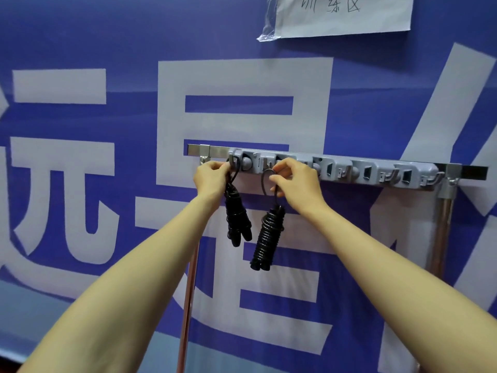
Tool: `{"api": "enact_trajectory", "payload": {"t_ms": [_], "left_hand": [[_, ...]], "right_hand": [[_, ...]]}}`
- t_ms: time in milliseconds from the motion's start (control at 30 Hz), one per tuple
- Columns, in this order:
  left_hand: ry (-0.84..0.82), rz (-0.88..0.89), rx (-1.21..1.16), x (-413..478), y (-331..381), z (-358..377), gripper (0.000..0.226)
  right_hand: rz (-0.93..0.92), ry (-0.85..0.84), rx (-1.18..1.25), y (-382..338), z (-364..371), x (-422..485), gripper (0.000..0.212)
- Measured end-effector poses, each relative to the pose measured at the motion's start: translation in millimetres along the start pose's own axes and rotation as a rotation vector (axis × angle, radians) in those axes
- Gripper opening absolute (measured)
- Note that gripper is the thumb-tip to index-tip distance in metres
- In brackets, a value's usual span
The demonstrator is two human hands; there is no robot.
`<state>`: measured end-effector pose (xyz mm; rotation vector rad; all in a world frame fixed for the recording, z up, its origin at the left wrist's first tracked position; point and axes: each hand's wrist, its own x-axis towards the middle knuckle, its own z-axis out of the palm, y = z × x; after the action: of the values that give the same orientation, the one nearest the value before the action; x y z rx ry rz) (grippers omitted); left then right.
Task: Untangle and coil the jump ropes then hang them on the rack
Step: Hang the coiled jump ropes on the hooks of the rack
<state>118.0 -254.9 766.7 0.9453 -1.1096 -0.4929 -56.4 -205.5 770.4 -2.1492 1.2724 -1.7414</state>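
Presently: hanging step, coiling apparently done.

1. Fingers (224,166) of the left hand (211,177): curled, pinching the top loop of the left jump rope (236,219) at the end hook (231,160) by the rack's left end. Whether the loop is already seated on that hook cannot be told.
2. Fingers (278,181) of the right hand (295,181): pinching the loop of the right jump rope (267,235), held open just below the rack's next hook and apparently not yet over it.
3. Both ropes: black, wound into tight bundles, dangling below the rack (376,170), near each other but apart.
4. Rack: grey hook strip on a metal rail, with bare hooks toward its right end.
5. Behind the rack: blue banner (80,44); above it, a paper note (344,14).

Next move, as judged: raise the right loop over its hook, keeping it open, then let go with both hands and check that the bundles hang.
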Motion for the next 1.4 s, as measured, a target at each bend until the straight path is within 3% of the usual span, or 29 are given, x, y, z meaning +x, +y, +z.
{"api": "enact_trajectory", "payload": {"t_ms": [133,200,300,367,667,867,1033,1267,1400], "left_hand": [[0.188,0.431,0.330,-35,-6,6,0.033],[0.110,0.594,0.343,-63,-12,9,0.034],[-0.193,0.503,0.383,-90,-27,14,0.048],[-0.276,0.401,0.409,-93,-33,17,0.051],[-0.323,0.230,0.383,-90,-36,21,0.041],[-0.294,0.210,0.435,-93,-45,25,0.040],[-0.277,0.300,0.596,-107,-45,19,0.058],[-0.265,0.580,0.838,-154,-56,-4,0.043],[-0.392,0.530,1.040,-194,-64,-27,0.044]], "right_hand": [[0.002,0.019,0.024,-4,-3,4,0.013],[-0.006,0.044,0.021,-8,-4,8,0.012],[-0.014,0.066,0.027,-16,-3,16,0.008],[-0.015,0.061,0.050,-20,-1,21,0.008],[0.061,0.027,-0.050,-9,9,28,0.012],[-0.003,-0.022,-0.146,3,14,20,0.021],[-0.025,-0.150,-0.345,5,-1,-2,0.056],[-0.047,-0.221,-0.578,8,-22,-66,0.051],[-0.019,-0.331,-0.688,22,-35,-121,0.052]]}}
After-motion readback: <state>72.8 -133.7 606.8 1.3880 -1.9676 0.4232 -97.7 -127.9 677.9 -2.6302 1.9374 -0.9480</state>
